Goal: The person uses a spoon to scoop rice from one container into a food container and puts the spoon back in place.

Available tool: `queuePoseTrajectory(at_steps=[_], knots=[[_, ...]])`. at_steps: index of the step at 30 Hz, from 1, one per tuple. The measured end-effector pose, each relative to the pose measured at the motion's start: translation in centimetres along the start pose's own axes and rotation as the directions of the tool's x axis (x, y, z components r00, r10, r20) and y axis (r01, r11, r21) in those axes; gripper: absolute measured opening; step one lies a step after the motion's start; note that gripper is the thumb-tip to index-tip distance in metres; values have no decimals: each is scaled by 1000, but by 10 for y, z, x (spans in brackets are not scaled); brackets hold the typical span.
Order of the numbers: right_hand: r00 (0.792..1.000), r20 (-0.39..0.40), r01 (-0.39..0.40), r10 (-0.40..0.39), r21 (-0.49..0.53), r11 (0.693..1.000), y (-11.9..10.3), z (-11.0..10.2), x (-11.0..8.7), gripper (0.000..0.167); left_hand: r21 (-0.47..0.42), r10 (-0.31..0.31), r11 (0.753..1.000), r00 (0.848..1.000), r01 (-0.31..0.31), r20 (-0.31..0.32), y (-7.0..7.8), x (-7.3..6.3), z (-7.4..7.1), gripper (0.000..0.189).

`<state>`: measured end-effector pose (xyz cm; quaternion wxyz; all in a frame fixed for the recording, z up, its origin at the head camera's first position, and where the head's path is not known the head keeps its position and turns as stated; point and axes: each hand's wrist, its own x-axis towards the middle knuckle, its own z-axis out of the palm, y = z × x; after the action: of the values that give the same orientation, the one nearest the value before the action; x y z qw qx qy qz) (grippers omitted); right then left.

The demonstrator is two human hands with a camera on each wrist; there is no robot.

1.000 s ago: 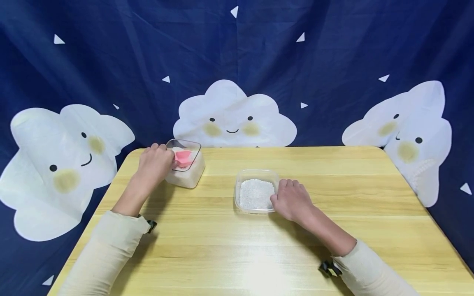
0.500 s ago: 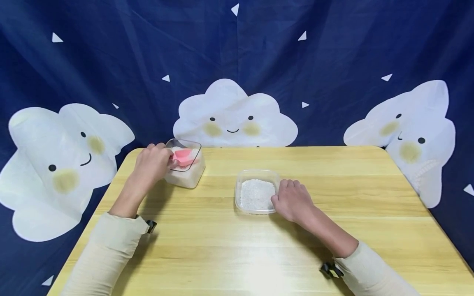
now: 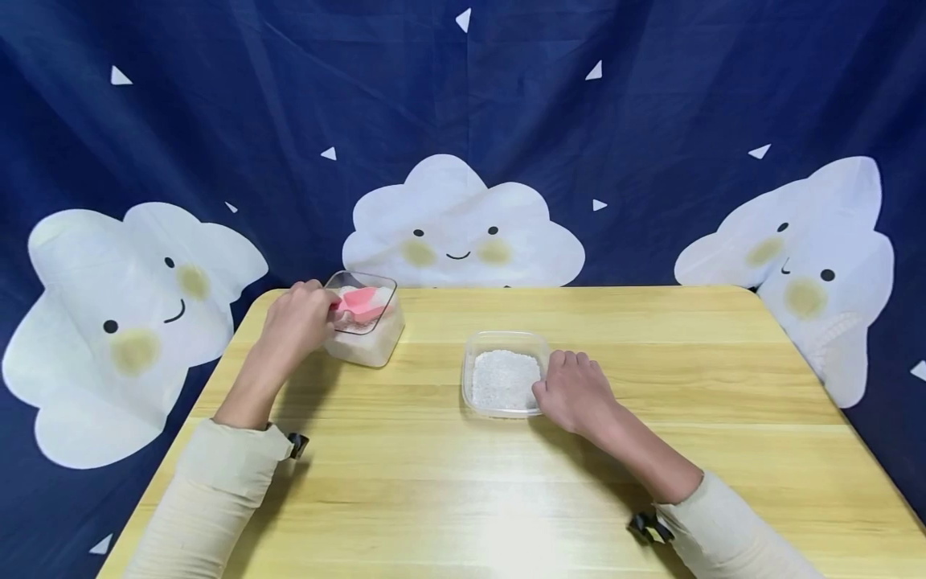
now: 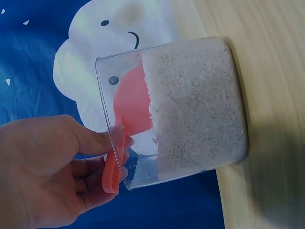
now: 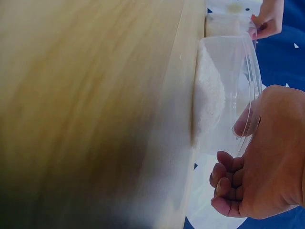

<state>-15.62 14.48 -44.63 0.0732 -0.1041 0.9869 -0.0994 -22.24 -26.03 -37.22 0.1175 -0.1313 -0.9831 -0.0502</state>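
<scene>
My left hand (image 3: 298,318) pinches the handle of a pink scoop (image 4: 133,100) at the rim of a tall clear container (image 3: 364,346). In the left wrist view the scoop's bowl leans into the container, its edge at the surface of the rice (image 4: 195,100), which fills a good part of it. My right hand (image 3: 577,392) grips the right side of a low clear plastic tub (image 3: 470,402). The right wrist view shows the thumb (image 5: 244,121) over the tub's rim, with the other fingers curled outside. A mound of rice (image 3: 506,380) lies in the tub.
Both containers stand on a light wooden table (image 3: 405,482), the tall one near its far left corner. A dark blue curtain (image 3: 463,96) with cloud prints hangs right behind the table's far edge.
The pink scoop has shifted and tilted slightly inside the tall container, with small movement of my left hand. My right hand and the tub have kept their place.
</scene>
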Motion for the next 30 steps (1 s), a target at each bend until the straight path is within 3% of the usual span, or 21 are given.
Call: queuePoseTrajectory(at_steps=[30], knots=[[1000,3,14,-14,-24,1000,0,0,0,43,-100,-59,994,986,44,-154,-3,-25,3,14]])
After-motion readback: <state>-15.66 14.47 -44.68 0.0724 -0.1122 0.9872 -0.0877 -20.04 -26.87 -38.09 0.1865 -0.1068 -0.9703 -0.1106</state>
